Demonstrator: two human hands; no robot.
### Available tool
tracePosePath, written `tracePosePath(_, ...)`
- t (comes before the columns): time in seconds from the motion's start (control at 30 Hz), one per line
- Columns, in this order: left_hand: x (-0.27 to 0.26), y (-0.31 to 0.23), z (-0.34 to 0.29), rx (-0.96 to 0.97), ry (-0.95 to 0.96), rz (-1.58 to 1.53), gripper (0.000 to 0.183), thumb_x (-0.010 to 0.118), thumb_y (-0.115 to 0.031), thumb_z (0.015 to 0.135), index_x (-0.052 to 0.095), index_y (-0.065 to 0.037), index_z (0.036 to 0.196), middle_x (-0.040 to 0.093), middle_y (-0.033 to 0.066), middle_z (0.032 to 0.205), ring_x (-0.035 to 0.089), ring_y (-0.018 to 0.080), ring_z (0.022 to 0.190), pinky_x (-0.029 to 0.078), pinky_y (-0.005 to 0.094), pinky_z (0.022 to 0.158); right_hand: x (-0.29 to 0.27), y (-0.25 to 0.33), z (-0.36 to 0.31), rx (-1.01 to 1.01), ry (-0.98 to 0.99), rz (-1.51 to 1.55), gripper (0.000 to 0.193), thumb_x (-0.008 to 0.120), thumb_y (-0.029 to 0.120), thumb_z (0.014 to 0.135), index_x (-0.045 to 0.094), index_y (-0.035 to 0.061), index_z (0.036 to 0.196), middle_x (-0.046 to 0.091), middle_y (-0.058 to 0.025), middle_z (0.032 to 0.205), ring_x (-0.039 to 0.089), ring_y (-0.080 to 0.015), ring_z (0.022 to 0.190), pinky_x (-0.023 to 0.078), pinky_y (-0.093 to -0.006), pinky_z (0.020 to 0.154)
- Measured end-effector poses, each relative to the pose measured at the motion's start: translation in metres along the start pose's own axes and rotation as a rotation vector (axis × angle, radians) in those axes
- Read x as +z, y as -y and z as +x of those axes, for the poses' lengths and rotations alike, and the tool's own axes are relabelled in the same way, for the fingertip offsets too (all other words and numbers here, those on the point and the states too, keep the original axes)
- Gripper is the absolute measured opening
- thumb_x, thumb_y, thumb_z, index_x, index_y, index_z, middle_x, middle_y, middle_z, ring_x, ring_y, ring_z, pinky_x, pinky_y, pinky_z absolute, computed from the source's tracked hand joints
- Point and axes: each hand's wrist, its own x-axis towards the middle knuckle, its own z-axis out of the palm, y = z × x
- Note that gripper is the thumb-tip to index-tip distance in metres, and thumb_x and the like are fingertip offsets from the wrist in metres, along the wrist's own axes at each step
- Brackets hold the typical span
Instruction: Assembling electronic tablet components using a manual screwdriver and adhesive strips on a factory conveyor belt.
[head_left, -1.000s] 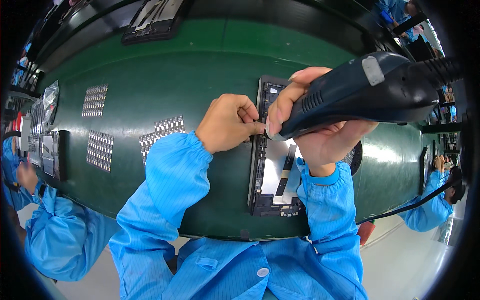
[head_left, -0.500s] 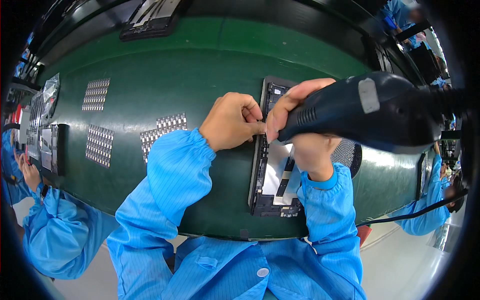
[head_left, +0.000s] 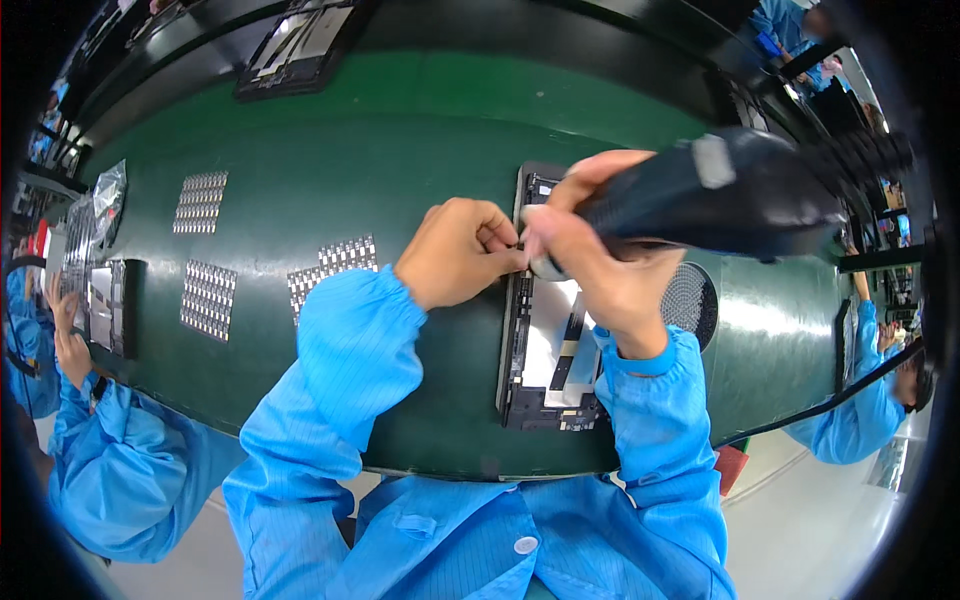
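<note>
An opened tablet-like device [head_left: 510, 405] lies lengthwise in front of me, its black frame around silver panels. Over its upper part, my right hand [head_left: 625, 270] is wrapped round a black corded electric screwdriver [head_left: 700, 195], which is slightly blurred. Its tip is hidden by my fingers. At the device's left edge, my left hand [head_left: 462, 250] is closed in a pinch, its thumb and forefinger close to my right fingertips. Whatever the pinch holds is too small or too covered to make out.
Sheets of small parts [head_left: 208, 300] lie on the green table [head_left: 420, 400] at left. A round grey-dotted dish [head_left: 690, 305] sits right of the device. Another device [head_left: 295, 50] rests at the back. Co-workers in blue sit at both sides, one with a hand [head_left: 70, 350] beside a black device [head_left: 122, 310].
The screwdriver and my right hand have shifted slightly to the left, and more of that hand's back now shows. My left hand keeps its pinch at the device's edge. The view has shifted a little.
</note>
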Motion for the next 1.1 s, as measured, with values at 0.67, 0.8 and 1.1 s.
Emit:
tracePosePath(0.67, -0.094, 0.018, -0.071, -0.192, -0.167, 0.446, 0.040, 0.082, 0.000, 0.054, 0.056, -0.003, 0.085, 0.054, 0.0024, 0.075, 0.051, 0.0090, 0.067, 0.042, 0.0222, 0.056, -0.155, 0.048, -0.045, -0.074, -0.579, -0.135, 0.028, 0.075, -0.004, 0.070, 0.055, -0.0010, 0.089, 0.060, -0.0042, 0.061, 0.056, -0.0098, 0.047, 0.042, -0.0216, 0.042)
tracePosePath(0.8, -0.096, 0.017, -0.067, -0.243, -0.147, 0.169, 0.029, 0.074, 0.011, 0.064, 0.055, -0.002, 0.083, 0.056, 0.0008, 0.075, 0.053, 0.0051, 0.067, 0.045, 0.0172, 0.060, -0.152, 0.043, -0.044, -0.069, -0.556, -0.187, 0.027, 0.076, -0.002, 0.070, 0.056, -0.0015, 0.087, 0.059, -0.0033, 0.059, 0.055, -0.0087, 0.046, 0.041, -0.0211, 0.042)
tracePosePath(1.1, -0.094, 0.014, -0.067, -0.186, -0.146, 0.166, 0.025, 0.070, 0.010, 0.070, 0.057, 0.000, 0.090, 0.055, -0.0015, 0.076, 0.052, 0.0038, 0.067, 0.043, 0.0156, 0.060, -0.151, 0.035, -0.043, -0.030, -0.510, -0.198, 0.024, 0.077, 0.003, 0.072, 0.056, -0.0008, 0.084, 0.059, -0.0022, 0.057, 0.054, -0.0070, 0.046, 0.040, -0.0205, 0.042)
